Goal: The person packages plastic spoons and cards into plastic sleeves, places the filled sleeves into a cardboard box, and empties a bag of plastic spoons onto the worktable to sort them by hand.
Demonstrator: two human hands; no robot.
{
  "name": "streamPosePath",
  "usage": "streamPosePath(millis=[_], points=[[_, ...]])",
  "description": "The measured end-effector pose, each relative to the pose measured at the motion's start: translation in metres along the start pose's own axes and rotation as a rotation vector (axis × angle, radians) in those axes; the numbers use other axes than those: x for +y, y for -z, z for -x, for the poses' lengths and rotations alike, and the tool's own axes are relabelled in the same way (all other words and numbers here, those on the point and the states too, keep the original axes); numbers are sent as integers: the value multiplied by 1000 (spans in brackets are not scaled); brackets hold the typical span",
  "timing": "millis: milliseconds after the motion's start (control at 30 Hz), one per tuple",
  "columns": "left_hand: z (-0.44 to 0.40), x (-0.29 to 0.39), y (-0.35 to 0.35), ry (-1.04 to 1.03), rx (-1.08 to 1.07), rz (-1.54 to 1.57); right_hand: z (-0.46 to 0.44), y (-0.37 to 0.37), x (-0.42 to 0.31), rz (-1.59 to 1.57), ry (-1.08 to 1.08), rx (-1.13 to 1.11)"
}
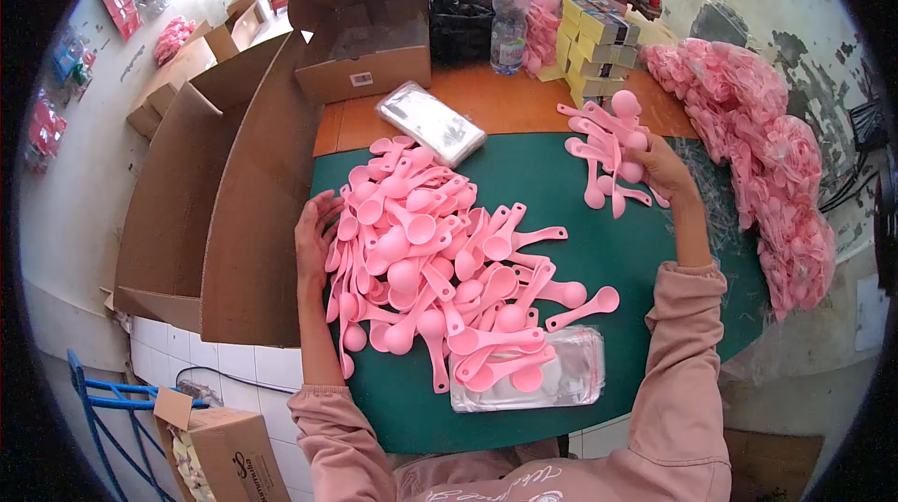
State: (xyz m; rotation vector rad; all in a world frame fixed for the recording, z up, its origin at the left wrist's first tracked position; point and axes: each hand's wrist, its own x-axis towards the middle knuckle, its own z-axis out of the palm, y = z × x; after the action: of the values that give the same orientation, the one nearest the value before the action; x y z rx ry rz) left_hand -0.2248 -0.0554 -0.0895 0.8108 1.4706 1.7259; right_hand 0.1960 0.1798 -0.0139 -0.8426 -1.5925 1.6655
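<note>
A big heap of pink plastic measuring spoons (402,277) lies loose on the green table mat. At its left side my left hand (316,226) rests with fingers apart, its fingertips partly hidden against the spoons. Toward the far right, my right hand (662,168) curls its fingers around pink spoons at the edge of a smaller bunch (606,151). Under the near end of the heap sits a stack of clear plastic bags (571,371). Another bundle of clear bags (430,120) lies beyond the heap.
Open cardboard boxes (253,221) stand along the left. Packed pink spoons in bags (748,128) line the right side. At the back are a water bottle (509,25), stacked yellow-and-white packs (594,48) and a black basket (460,25). The green mat (608,249) covers the table.
</note>
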Motion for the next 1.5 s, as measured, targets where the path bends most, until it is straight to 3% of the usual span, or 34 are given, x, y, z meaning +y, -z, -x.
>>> streamPosePath(millis=[133,300,333,500,600,733,833,900,933,1000,1067,1133,1167,1233,1300,1367,1500], points=[[-2,-1,1,-5,-5,-1,17,-19,-8,-38,-92,-36],[2,4,-3,5,7,-7,45,-60,-16,286,-45,-176],[1,3,-2,5,4,-9,54,-75,-23,145,-75,-201],[0,2,-1,5,3,-7,52,-73,-17,245,-56,-291],[-2,-3,2,-1,-16,23,30,-46,-3,271,-76,-125],[-2,-1,2,-2,-6,24,-2,-3,2,144,17,-68],[0,0,0,-1,-10,9,-12,15,7,5,-178,64],[0,2,-2,-1,0,-3,-7,11,16,1379,375,537],[1,2,-2,1,2,-5,-4,5,24,1341,600,480],[1,3,-2,5,8,-9,32,-52,-7,1076,429,-167],[2,3,-3,13,11,-13,48,-85,5,905,400,-632],[1,2,-3,7,13,-21,64,-107,20,951,270,-758],[1,1,-2,-2,17,-28,68,-113,23,950,269,-758],[0,0,0,-6,6,-26,75,-120,27,1123,510,-661],[-1,1,0,-9,-7,-20,82,-123,28,1201,498,-646],[1,2,-3,-3,22,-21,92,-129,25,1340,301,-580],[0,1,-1,-2,6,10,95,-129,47,1426,349,-549]])
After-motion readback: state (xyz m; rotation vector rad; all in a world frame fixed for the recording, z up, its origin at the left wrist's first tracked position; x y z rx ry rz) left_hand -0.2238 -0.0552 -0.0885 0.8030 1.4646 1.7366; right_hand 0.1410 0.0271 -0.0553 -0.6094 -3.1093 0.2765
